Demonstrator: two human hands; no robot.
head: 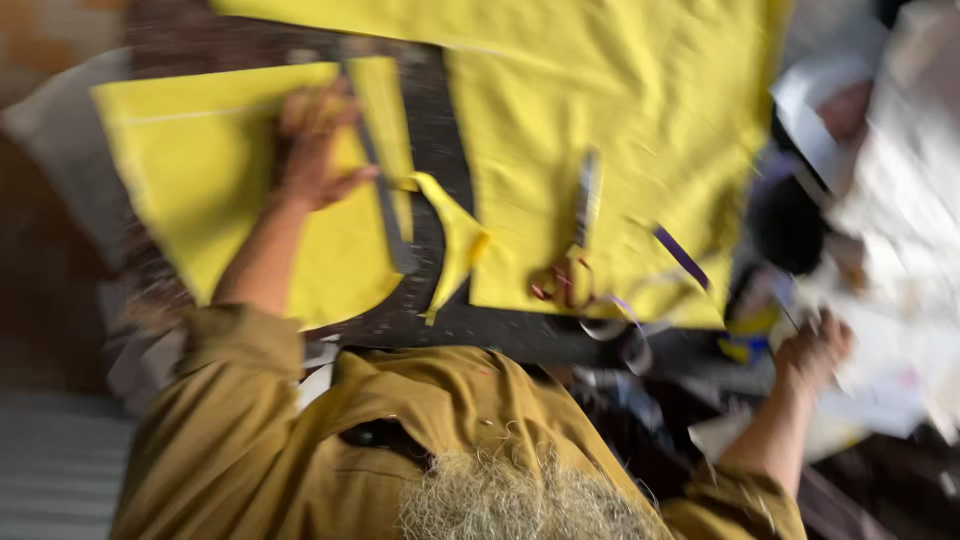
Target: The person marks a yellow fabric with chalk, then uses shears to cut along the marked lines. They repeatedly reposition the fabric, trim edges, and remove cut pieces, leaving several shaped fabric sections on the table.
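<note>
Left hand (310, 150) fingers spread flat on yellow fabric piece (220, 190), right hand (815, 350) blurred, grip unclear, perhaps touching papers (890, 370)

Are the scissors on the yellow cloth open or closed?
Closed, seemingly: the scissors show one narrow blade line on the yellow cloth; blur hides detail.

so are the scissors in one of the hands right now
No, the scissors lie untouched on the yellow fabric; the left hand presses another yellow piece, the right hand reaches aside.
</note>
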